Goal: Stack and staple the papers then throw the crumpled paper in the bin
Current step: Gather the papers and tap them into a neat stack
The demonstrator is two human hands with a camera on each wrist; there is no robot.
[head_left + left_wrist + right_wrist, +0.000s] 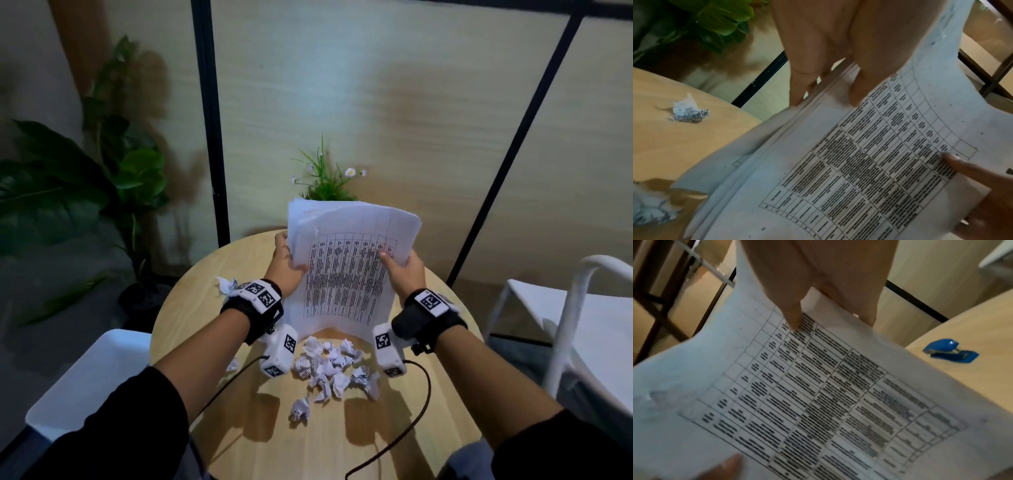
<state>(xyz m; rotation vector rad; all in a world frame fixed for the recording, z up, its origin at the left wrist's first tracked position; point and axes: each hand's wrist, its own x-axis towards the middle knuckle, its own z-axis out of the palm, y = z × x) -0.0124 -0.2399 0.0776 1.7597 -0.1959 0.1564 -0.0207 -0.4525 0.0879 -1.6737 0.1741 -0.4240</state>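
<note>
A stack of printed papers (346, 270) with a table on the top sheet stands nearly upright above the round wooden table (329, 442), its lower edge bowed. My left hand (287, 263) grips its left edge, thumb on the front (857, 91). My right hand (400, 270) grips the right edge, thumb on the print (795, 318). Several crumpled paper balls (334, 370) lie in a heap below the stack, one apart (299, 409), another at the far left (226, 285) (689, 112). A blue stapler (950, 350) sits on the table to the right. No bin shows.
White chairs stand at the left (89, 380) and right (579, 329) of the table. A small potted plant (325, 181) is behind the papers, a big leafy plant (78, 185) at the left. Black cables (411, 428) trail from my wrists across the near tabletop.
</note>
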